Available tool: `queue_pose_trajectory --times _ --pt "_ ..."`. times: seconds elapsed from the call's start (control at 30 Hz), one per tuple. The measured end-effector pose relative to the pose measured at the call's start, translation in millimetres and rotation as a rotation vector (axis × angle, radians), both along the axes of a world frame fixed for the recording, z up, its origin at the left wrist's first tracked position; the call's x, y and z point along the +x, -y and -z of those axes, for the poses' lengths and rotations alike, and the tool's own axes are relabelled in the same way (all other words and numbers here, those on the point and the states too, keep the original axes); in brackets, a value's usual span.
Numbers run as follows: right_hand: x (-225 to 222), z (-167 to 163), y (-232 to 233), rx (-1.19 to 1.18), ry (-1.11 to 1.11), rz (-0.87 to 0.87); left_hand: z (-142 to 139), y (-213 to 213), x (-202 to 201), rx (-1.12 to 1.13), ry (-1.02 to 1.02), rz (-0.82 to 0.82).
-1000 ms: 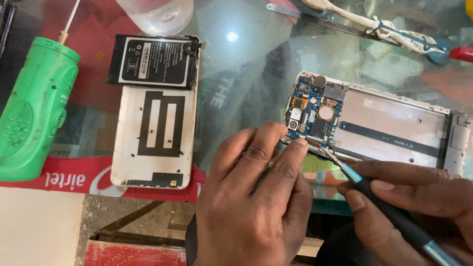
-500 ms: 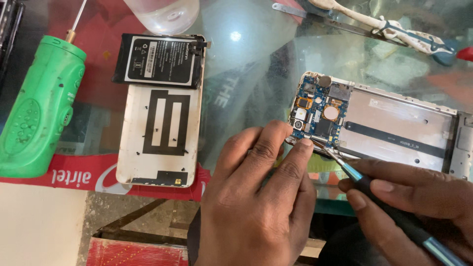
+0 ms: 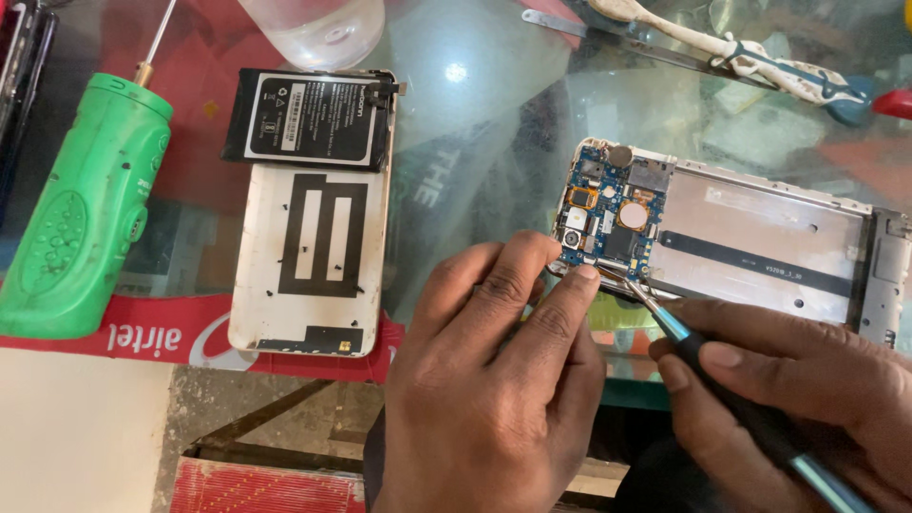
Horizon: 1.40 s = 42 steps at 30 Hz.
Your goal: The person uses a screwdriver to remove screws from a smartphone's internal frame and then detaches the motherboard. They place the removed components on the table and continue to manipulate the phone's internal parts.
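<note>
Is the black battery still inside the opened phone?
No, the battery lies apart on the white back cover, left of the phone.
</note>
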State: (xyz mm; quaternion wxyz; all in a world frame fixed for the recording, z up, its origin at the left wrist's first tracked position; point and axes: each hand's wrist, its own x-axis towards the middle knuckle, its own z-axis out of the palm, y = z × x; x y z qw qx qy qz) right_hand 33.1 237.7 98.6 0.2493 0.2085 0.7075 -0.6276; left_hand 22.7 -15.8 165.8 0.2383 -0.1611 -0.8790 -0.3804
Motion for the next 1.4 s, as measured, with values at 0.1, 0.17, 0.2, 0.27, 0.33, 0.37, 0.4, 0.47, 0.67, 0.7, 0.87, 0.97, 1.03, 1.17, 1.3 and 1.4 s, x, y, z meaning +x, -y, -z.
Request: queue_pose_trajectory --times 0.1,0.17,0.2,0.27,0.33,0.37,0.4,0.47,0.67,0.7,0.87,0.97,1.03,1.17,1.3,1.4 --pt "-15 -3 -2 -0.051 0.468 0.307 0 -1 0 0.006 0.007 -0.004" --pt "-18 -10 4 -0.032 0.501 0.369 1 -1 0 0.007 0.018 -0.01" --pt "-16 -15 9 -0.051 0.446 0.356 1 -1 0 0.005 0.016 -0.009" --pt "-18 -28 25 -0.073 0.409 0.321 1 -1 0 0.001 0.01 -0.007" --pt "-21 -45 43 0.039 0.169 0.155 1 -1 1 -0.001 0.007 -0.012" --pt "-24 -54 51 0.185 -0.092 0.041 1 -1 1 -0.003 0.003 -0.015" --pt "-16 -64 61 0.43 -0.63 -0.206 1 -1 1 -0.002 0.004 -0.013" --pt "-19 -77 73 0.478 -0.638 -0.162 1 -1 1 0.004 0.009 -0.007" --pt "3 -56 65 0.594 -0.783 -0.109 3 -1 -1 0.018 -0.008 -0.025" --pt "10 -48 58 0.61 -0.726 -0.066 3 -1 0 0.013 -0.007 -0.027" --pt "23 -23 29 0.568 -0.571 -0.123 4 -1 -1 0.008 -0.008 -0.028" --pt "12 -30 37 0.391 -0.631 -0.107 3 0 0 0.014 -0.002 -0.024" --pt "-5 -38 42 0.103 -0.148 0.076 2 0 0 0.016 0.013 -0.022" --pt "-30 -43 38 -0.079 0.585 0.532 2 0 -1 0.013 0.006 -0.021" --pt "-25 -27 21 -0.104 0.543 0.459 3 2 -1 0.013 0.0 -0.012" --pt "-23 -20 11 -0.07 0.552 0.43 3 1 -1 0.012 0.002 -0.019"
